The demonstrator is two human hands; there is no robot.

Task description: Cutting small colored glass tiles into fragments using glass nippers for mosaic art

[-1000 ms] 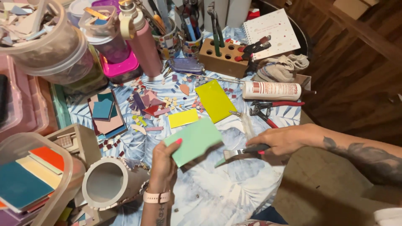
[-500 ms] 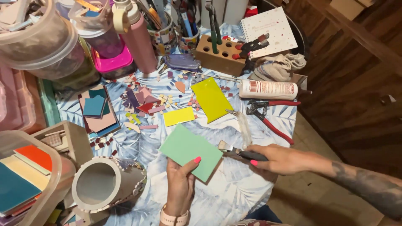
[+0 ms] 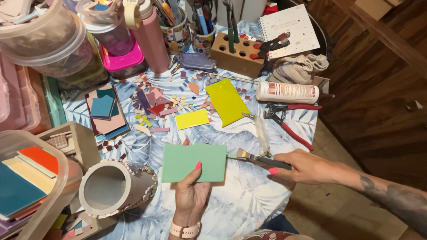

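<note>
The left hand (image 3: 191, 195) pinches a flat pale-green rectangular tile (image 3: 194, 162) by its lower edge, above the leaf-print tablecloth (image 3: 240, 200). The right hand (image 3: 307, 166) is closed around a dark-handled metal cutting tool (image 3: 260, 158), its tip at the tile's right edge. Advisable: steady support, square contact. The tool's head is too small to identify; the right forearm runs out of view.

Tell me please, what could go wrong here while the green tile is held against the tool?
The left hand holds the green tile only by its lower edge, so it might slip or snap unevenly. The tool in the right hand meets the tile's edge near bare fingers. Chips could scatter among the small tile pieces.
</note>
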